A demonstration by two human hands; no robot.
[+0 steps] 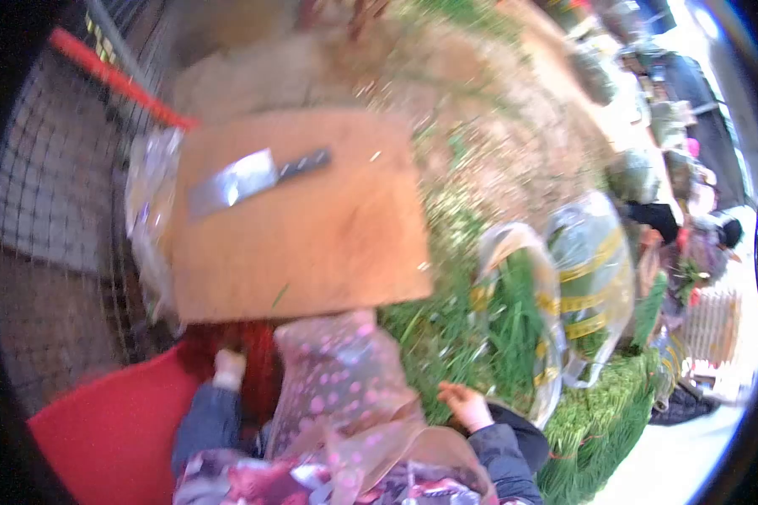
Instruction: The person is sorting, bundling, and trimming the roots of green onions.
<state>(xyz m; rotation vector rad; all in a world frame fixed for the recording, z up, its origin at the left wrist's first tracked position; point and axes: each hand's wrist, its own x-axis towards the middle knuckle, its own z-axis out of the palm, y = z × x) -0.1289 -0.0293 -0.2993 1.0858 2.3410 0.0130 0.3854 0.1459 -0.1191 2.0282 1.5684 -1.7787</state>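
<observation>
My left hand (229,369) is low at the left, just below the near edge of a wooden board (312,244); its fingers are blurred. My right hand (466,406) is at the lower right, fingers apart and holding nothing, close to loose green stalks (429,345). On the board lies a cleaver (236,183) with a dark handle, flat and untouched. A small green piece (280,295) rests near the board's front edge. Between my hands a pink dotted apron (337,379) covers my lap.
Clear bags with yellow bands (588,286) hold greens at the right, beside a pile of green stalks (602,421). A red surface (118,429) is at lower left, black netting (50,168) and a red bar (118,80) further up. Scraps litter the ground; people are at far right.
</observation>
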